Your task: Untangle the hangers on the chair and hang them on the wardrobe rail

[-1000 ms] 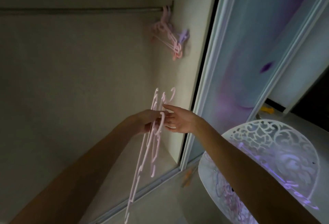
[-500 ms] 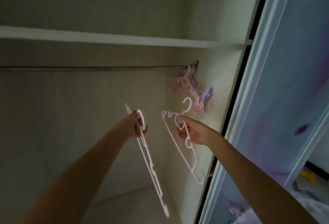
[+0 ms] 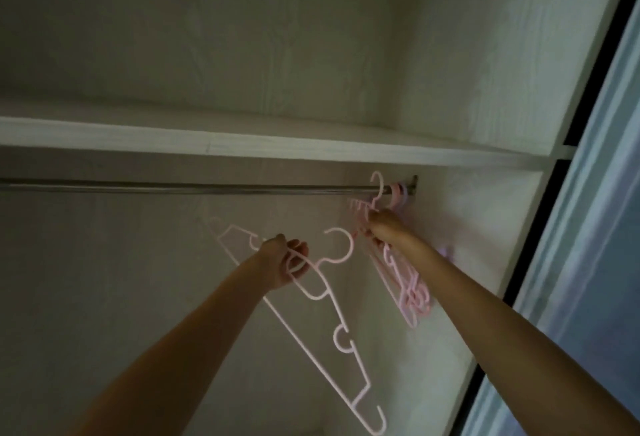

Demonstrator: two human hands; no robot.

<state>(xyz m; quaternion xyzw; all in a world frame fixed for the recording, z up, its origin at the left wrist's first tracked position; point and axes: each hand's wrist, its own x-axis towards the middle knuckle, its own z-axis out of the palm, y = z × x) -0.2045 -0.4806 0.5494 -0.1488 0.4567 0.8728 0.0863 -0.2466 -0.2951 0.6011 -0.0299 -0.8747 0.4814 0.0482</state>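
A metal wardrobe rail (image 3: 194,189) runs across under a white shelf. Several pink hangers (image 3: 414,292) hang bunched at its right end. My right hand (image 3: 382,229) grips a pink hanger (image 3: 377,183) whose hook sits at the rail, just left of that bunch. My left hand (image 3: 285,260) is lower and to the left, below the rail, holding another pink hanger (image 3: 332,318) near its neck; this one hangs tilted, its hook pointing up to the right and its long bar slanting down to the right.
The white shelf (image 3: 277,144) sits close above the rail. The wardrobe's right side wall (image 3: 460,227) stands right behind the bunch. A sliding door (image 3: 588,227) with a pale frame stands at the far right. The rail's left stretch carries nothing.
My right hand has risen with its hanger from below the bunch up to the rail. My left hand has lifted its hanger a little. The view has tilted upward.
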